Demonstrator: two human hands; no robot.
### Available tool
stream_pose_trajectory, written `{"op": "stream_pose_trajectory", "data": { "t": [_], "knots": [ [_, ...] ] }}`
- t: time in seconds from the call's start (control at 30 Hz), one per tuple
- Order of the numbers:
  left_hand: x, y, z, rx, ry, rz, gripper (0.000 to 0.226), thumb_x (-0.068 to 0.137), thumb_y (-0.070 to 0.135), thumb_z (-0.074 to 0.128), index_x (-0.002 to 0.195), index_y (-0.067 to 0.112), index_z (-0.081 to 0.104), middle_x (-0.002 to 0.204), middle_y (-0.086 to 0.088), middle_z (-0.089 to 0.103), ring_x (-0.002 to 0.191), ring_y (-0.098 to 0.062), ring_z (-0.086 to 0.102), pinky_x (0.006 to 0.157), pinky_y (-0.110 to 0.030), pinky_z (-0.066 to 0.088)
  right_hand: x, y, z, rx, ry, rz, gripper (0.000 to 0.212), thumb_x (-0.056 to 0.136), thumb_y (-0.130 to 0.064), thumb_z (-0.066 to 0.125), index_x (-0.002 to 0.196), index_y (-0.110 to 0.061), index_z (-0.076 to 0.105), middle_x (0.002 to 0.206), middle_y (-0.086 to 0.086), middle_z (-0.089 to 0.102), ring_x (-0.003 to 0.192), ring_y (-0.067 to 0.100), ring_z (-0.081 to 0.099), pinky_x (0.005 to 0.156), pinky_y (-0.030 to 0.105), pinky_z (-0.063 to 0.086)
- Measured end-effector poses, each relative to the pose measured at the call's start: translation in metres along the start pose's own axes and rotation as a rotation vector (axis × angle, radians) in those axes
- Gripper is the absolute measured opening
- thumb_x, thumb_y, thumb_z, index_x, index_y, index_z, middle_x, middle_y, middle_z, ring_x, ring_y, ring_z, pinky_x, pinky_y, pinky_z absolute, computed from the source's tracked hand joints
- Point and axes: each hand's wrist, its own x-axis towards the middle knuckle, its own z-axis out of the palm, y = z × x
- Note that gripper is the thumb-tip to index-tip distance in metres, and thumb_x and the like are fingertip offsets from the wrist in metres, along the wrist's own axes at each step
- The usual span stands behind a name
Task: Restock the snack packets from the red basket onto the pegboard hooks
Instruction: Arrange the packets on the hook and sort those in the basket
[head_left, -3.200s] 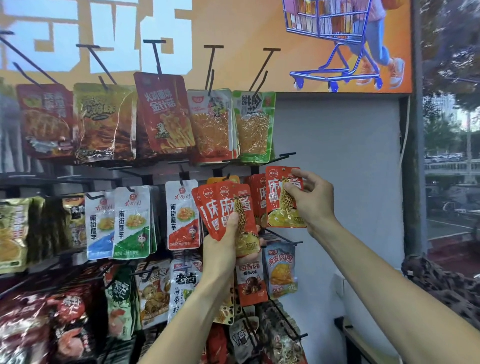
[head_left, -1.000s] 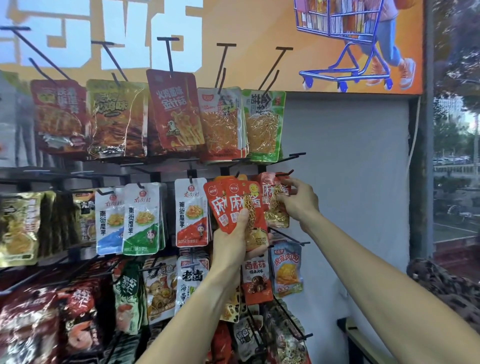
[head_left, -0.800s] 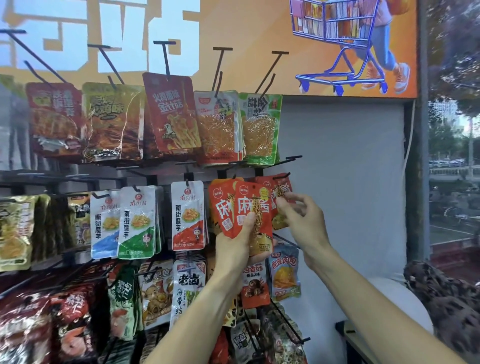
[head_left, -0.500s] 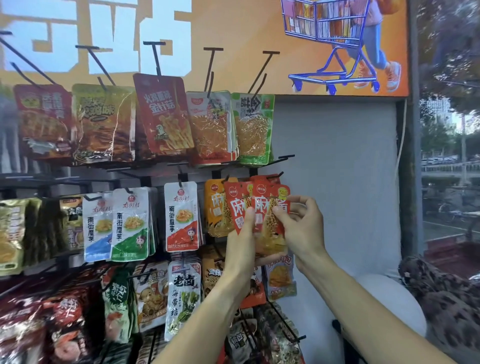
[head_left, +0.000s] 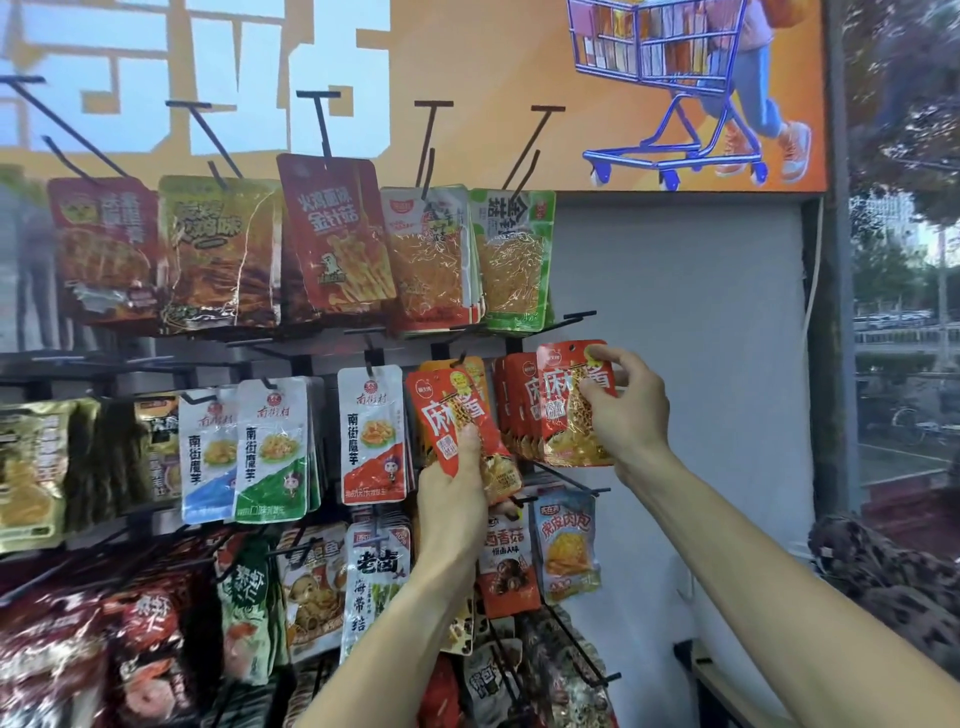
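Orange poster (head_left: 467, 62) with blue shopping-cart graphic across 12 o'clock, over grey wall panel (head_left: 675, 338) at 3 o'clock side of centre. Dark pegboard rack (head_left: 291, 358) filling 9 o'clock half, rows of hanging snack packets. Top row at 11 o'clock: red mushroom-snack packet (head_left: 332, 234) tilted, green-edged packet (head_left: 511, 260) at row's right end. Middle row at 9 o'clock: white packets with blue, green and red corners (head_left: 270, 452). Lower rows toward 7 o'clock dark, blurred, labels unreadable. Leopard-print fabric (head_left: 883, 571) at 4 o'clock.

Right hand (head_left: 628, 410) just right of centre, thumb and fingers pinching one red sesame-sauce packet (head_left: 569, 410) by its upper right part, packet upright, held in front of red stack already on hook (head_left: 514, 400). Hang hole near black hook tip (head_left: 579, 315); whether threaded cannot be told.

Left hand (head_left: 452, 499) just below centre, curled round lower end of further red packets (head_left: 460, 421), leaning toward 11 o'clock, thumb across the front. Count in that hand unclear.

Red basket out of view.
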Motion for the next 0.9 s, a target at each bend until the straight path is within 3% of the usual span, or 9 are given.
{"op": "stream_pose_trajectory", "data": {
  "t": [0.1,0.2,0.33,0.4,0.47,0.6,0.73,0.83,0.9],
  "knots": [
    [0.002,-0.002,-0.004,0.013,-0.010,0.043,0.053,0.104,0.052,0.055,0.092,0.003,0.069,0.078,-0.010,0.070,0.075,-0.022,0.064,0.064,-0.024,0.052,0.006,0.005,0.005,-0.053,-0.004,0.003,0.036,0.102,-0.015,0.064,0.137,-0.024,0.062,0.123,0.002,0.061,0.097,0.017,0.066,0.062,0.025,0.056],
    [0.002,0.001,-0.004,0.006,-0.014,0.068,0.040,0.102,0.047,0.063,0.100,0.009,0.073,0.089,0.004,0.079,0.080,-0.014,0.074,0.068,-0.018,0.053,0.018,0.010,0.019,-0.145,-0.025,0.024,0.038,0.102,-0.015,0.065,0.140,-0.022,0.062,0.131,0.005,0.064,0.106,0.022,0.067,0.061,0.023,0.052],
    [0.000,0.005,-0.002,-0.020,-0.055,0.103,0.024,0.101,0.038,0.068,0.110,0.018,0.077,0.099,0.006,0.082,0.090,-0.009,0.078,0.071,-0.018,0.059,0.028,0.010,0.037,-0.268,-0.115,0.080,0.045,0.098,-0.015,0.068,0.141,-0.025,0.061,0.138,0.007,0.065,0.119,0.027,0.064,0.097,0.039,0.056],
    [0.000,0.005,-0.003,-0.001,-0.080,0.111,0.024,0.100,0.038,0.070,0.111,0.019,0.077,0.100,0.006,0.082,0.092,-0.011,0.078,0.078,-0.025,0.062,0.021,0.011,0.034,-0.321,-0.087,0.070,0.046,0.098,-0.019,0.068,0.142,-0.026,0.059,0.140,0.007,0.063,0.124,0.028,0.061,0.104,0.043,0.052],
    [0.001,0.004,-0.004,0.012,-0.113,0.115,0.023,0.099,0.038,0.070,0.110,0.020,0.077,0.100,0.005,0.082,0.093,-0.013,0.078,0.079,-0.029,0.063,0.001,0.009,0.025,-0.270,-0.019,0.033,0.040,0.100,-0.029,0.067,0.139,-0.026,0.058,0.136,0.004,0.061,0.122,0.025,0.061,0.101,0.045,0.054],
    [-0.003,0.002,0.009,-0.015,-0.221,0.086,0.019,0.099,0.032,0.071,0.107,0.016,0.076,0.091,0.002,0.082,0.079,-0.014,0.078,0.064,-0.024,0.060,-0.054,-0.002,0.005,0.291,-0.113,0.097,0.030,0.098,-0.028,0.072,0.120,-0.024,0.053,0.109,-0.001,0.072,0.095,0.016,0.076,0.072,0.034,0.064],
    [-0.003,0.000,0.029,0.042,-0.288,0.087,0.020,0.100,0.037,0.069,0.099,0.018,0.076,0.067,0.014,0.069,0.055,0.001,0.058,0.052,-0.015,0.045,-0.059,0.006,-0.003,0.325,-0.077,0.068,0.028,0.095,-0.009,0.074,0.114,-0.021,0.057,0.114,0.007,0.072,0.098,0.017,0.076,0.077,0.041,0.065],
    [0.010,0.011,0.040,0.185,-0.225,0.177,0.037,0.098,0.046,0.070,0.129,0.028,0.062,0.094,0.017,0.068,0.070,0.003,0.066,0.057,-0.013,0.051,-0.039,0.010,-0.008,0.256,-0.023,0.045,0.030,0.094,-0.005,0.073,0.116,-0.024,0.065,0.119,0.003,0.070,0.107,0.018,0.072,0.086,0.044,0.063],
    [0.024,0.020,0.047,0.275,-0.207,0.298,0.058,0.100,0.037,0.071,0.151,0.038,0.043,0.114,0.016,0.062,0.086,0.011,0.066,0.062,-0.011,0.055,-0.024,0.010,-0.011,0.235,-0.011,0.013,0.031,0.095,-0.003,0.070,0.117,-0.025,0.067,0.119,0.002,0.069,0.108,0.017,0.070,0.082,0.038,0.064]
  ]
}}
